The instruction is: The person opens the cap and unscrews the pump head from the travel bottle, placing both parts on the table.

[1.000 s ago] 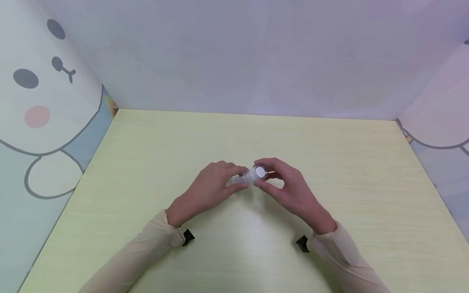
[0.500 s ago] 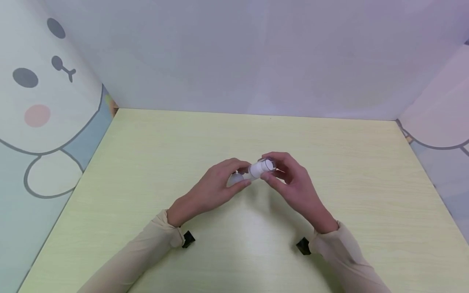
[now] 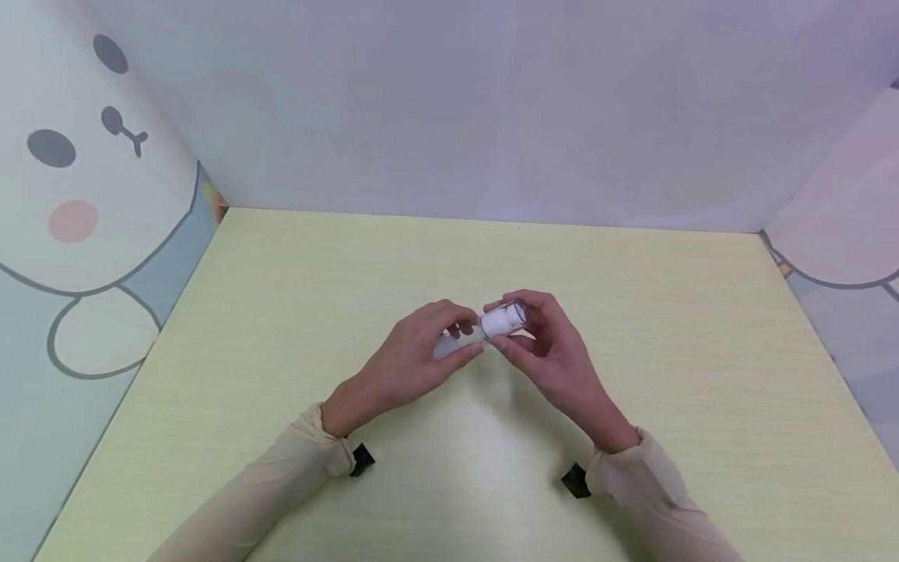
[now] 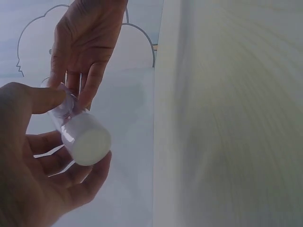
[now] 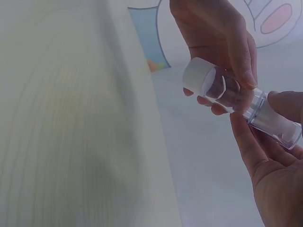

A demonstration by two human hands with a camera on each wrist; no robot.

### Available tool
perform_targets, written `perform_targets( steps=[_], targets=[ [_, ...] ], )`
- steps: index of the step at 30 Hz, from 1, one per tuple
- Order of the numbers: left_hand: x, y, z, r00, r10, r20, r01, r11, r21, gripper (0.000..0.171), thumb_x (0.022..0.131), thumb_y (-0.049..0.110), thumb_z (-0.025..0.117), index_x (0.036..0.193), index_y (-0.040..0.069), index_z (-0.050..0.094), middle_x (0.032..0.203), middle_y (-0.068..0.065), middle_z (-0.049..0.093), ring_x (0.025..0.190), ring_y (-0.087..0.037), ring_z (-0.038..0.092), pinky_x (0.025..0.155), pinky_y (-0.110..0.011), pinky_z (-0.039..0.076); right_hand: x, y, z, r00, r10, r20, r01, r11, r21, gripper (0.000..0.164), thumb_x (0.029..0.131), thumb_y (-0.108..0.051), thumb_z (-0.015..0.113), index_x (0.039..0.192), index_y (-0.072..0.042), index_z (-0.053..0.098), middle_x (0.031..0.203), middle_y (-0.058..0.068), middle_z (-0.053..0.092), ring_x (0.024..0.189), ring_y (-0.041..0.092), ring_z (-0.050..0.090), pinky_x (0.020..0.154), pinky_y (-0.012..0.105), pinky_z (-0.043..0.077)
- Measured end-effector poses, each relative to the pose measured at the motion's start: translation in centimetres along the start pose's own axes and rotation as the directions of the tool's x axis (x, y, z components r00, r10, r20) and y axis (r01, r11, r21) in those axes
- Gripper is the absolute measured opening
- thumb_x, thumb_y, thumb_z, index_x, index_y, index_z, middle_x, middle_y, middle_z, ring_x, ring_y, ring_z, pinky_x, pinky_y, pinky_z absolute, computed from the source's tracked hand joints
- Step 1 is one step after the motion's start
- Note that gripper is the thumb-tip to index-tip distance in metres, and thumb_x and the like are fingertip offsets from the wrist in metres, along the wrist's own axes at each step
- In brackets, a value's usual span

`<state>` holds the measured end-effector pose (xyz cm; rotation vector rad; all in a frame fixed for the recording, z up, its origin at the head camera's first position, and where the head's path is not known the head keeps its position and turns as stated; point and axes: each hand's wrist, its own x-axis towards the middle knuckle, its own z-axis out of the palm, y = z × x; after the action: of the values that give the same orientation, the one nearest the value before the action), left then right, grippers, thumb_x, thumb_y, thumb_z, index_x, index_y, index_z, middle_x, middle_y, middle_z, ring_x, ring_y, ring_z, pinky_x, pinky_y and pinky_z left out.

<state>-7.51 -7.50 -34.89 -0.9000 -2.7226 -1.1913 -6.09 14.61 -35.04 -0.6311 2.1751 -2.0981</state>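
Observation:
A small clear bottle (image 3: 447, 345) is held tilted above the table between both hands. Its rounded white end (image 4: 92, 145) faces the left wrist camera, and the see-through body (image 5: 223, 90) shows in the right wrist view. My left hand (image 3: 407, 355) grips the body between thumb and fingers. At the other end, a clear cap (image 5: 277, 124) sits around a white inner part, and my right hand (image 3: 562, 355) pinches it with thumb and fingertips. The cap and body meet at a clear collar (image 5: 255, 105). Fingers partly hide the bottle in each view.
Below the hands lies a pale wood-grain table (image 3: 316, 273). A plain light wall (image 3: 492, 117) stands behind it, with cartoon-printed panels (image 3: 91, 187) at the sides. Small black pieces (image 3: 362, 460) stick out at both sleeve cuffs.
The bottle's capped end has moved up and to the right with my right hand, whose fingers have shifted around it. My left hand has stayed nearly in place, rising slightly.

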Motion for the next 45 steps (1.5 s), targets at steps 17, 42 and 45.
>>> perform_targets(
  steps=[17,42,45],
  targets=[
    [-0.2,0.8,-0.3,0.998,0.007,-0.059,-0.001,0.995,0.100,0.028,0.090,0.034,0.072,0.112,0.018,0.065,0.098,0.008,0.064,0.089,-0.008,0.052,0.071,-0.024,0.048,-0.3,0.0,0.7,0.998,-0.034,-0.062,0.035,0.999,0.012,0.050,0.090,0.004,0.065,0.132,0.001,0.039,0.124,0.003,0.063,0.111,0.014,0.063,0.089,0.024,0.058],
    [-0.4,1.1,-1.0,0.994,0.098,-0.050,-0.089,0.983,0.158,0.028,0.085,0.024,0.078,0.110,0.018,0.065,0.097,0.008,0.063,0.086,-0.015,0.054,0.071,-0.022,0.046,-0.3,-0.2,-0.3,0.999,0.051,-0.009,-0.051,0.998,-0.025,0.034,0.093,-0.004,0.066,0.124,-0.007,0.051,0.122,0.004,0.067,0.104,0.020,0.064,0.084,0.025,0.058],
    [-0.4,1.1,-1.1,0.995,0.092,-0.043,-0.085,0.987,0.134,0.027,0.086,0.021,0.078,0.109,0.017,0.064,0.097,0.008,0.064,0.087,-0.018,0.057,0.072,-0.023,0.048,-0.3,-0.3,-0.4,0.999,0.051,-0.006,-0.051,0.999,-0.007,0.034,0.093,-0.003,0.065,0.124,-0.005,0.051,0.122,0.003,0.068,0.106,0.020,0.064,0.085,0.026,0.058]
  ],
)
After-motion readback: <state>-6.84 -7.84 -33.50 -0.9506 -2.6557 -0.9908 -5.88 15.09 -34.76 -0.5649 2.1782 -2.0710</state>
